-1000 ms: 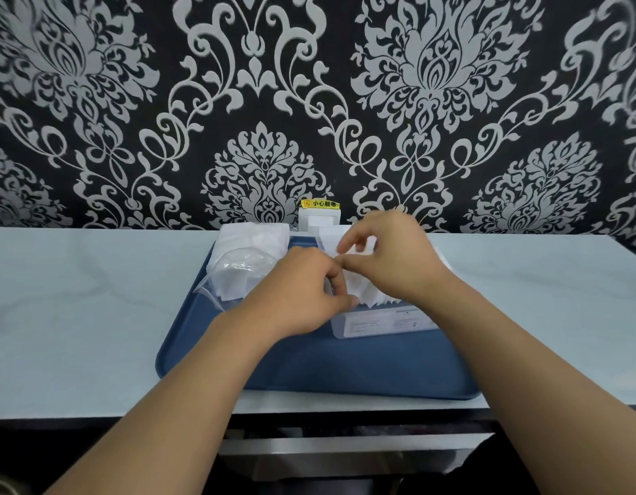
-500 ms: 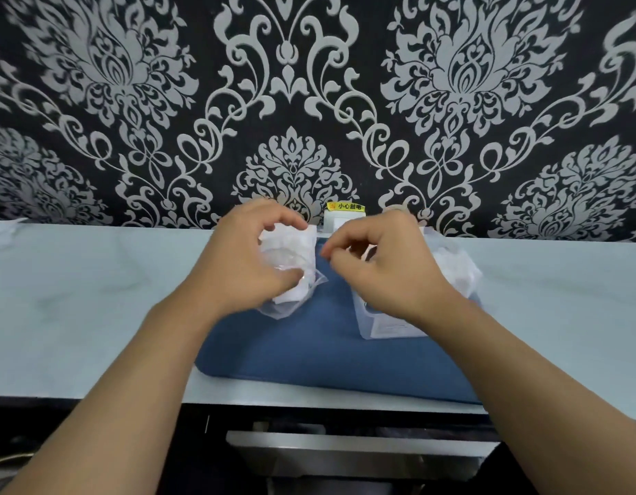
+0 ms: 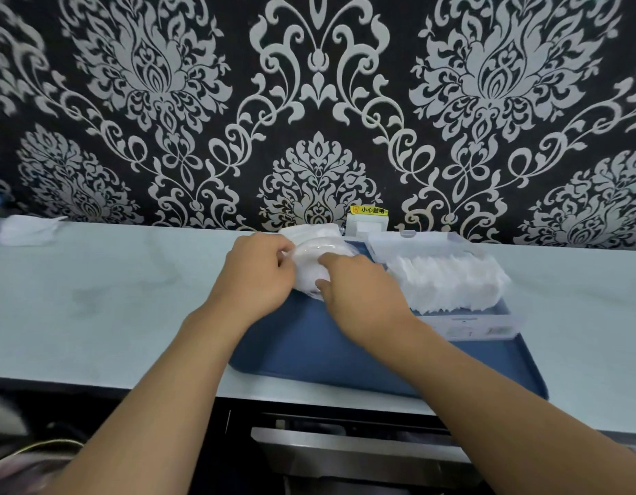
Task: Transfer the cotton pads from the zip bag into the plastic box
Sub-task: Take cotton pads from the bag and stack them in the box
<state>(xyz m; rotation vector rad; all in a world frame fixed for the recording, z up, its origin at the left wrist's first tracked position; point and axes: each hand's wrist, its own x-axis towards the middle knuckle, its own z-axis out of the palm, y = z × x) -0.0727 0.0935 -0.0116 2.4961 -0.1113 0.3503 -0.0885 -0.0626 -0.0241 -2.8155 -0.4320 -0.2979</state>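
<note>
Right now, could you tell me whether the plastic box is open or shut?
Open: the box shows its pads uncovered.

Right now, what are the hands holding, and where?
Both hands grip the zip bag of cotton pads, one on each side.

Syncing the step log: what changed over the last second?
The right hand left the plastic box and joined the left hand on the zip bag; both now grip it. Box, pads inside and blue tray stayed put.
</note>
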